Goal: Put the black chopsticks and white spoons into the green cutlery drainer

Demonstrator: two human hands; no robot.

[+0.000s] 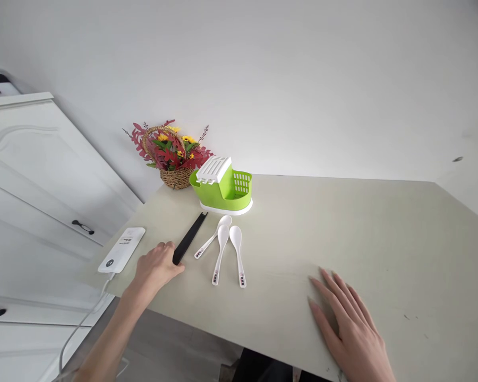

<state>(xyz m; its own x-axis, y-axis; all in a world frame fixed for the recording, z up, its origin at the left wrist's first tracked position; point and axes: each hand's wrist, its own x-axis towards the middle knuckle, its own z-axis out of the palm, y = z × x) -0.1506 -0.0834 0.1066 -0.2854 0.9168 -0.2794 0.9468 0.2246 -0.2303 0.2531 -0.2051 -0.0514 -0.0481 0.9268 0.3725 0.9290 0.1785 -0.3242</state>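
Note:
My left hand (pixel 159 263) is closed around the near end of a bundle of black chopsticks (pixel 190 239), low over the table's left part. Their narrower tips point away, towards a green and white plastic cutlery holder (pixel 211 196). Just right of the chopsticks lie three white spoons, a left one (pixel 212 239), a middle one (pixel 220 252) and a right one (pixel 238 253), bowls pointing away and labels on their handles. Palm down on the table's right front, my right hand (pixel 348 326) holds nothing, its fingers stretched out.
Behind the holder stands a wicker basket (pixel 177 178) of red and yellow flowers. A white power bank (pixel 121 249) with a cable (pixel 82 323) lies near the left edge of the pale table (pixel 302 228). White cabinets (pixel 35 212) stand left; a wall rises behind.

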